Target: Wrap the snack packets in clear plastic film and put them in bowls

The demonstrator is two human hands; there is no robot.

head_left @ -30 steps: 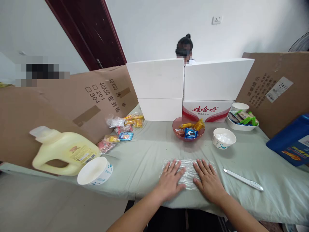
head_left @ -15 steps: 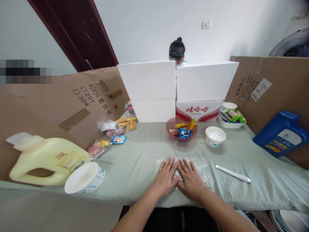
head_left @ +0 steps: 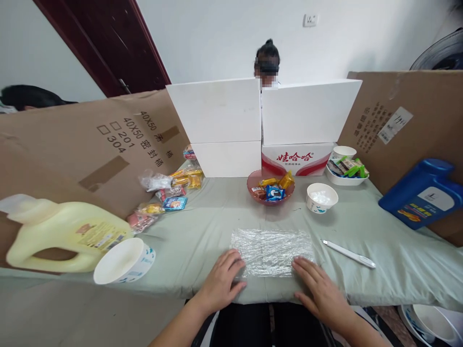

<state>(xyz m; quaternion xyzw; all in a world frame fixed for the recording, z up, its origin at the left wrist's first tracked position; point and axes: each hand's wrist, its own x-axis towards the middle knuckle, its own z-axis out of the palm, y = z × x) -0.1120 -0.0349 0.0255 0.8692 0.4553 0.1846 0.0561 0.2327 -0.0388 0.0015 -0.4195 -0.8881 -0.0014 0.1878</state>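
A crinkled clear plastic sheet [head_left: 269,251] lies flat on the green tablecloth in front of me. My left hand [head_left: 224,279] rests at its lower left corner, fingers stretched out and the fingertips on the edge. At the opposite side my right hand [head_left: 318,286] touches the lower right corner, fingers apart, nothing held. Right of the sheet lies a slim white utility knife [head_left: 349,254]. Beyond the sheet stands a pink glass bowl [head_left: 270,200] of wrapped snacks, and beside it a paper bowl [head_left: 321,206] with clear plastic inside.
Wrapped snacks [head_left: 174,203] lie at the left, near a yellow jug [head_left: 90,236] and a tilted paper bowl [head_left: 125,262]. A blue bottle [head_left: 421,193] leans at the right. White boxes [head_left: 226,113] and cardboard panels [head_left: 72,140] wall the table. Two people are partly visible behind them.
Both hands, side by side on the middle of the plastic sheet before, have drawn apart and toward me to its lower corners. The sheet's middle is now uncovered. My view has shifted slightly.
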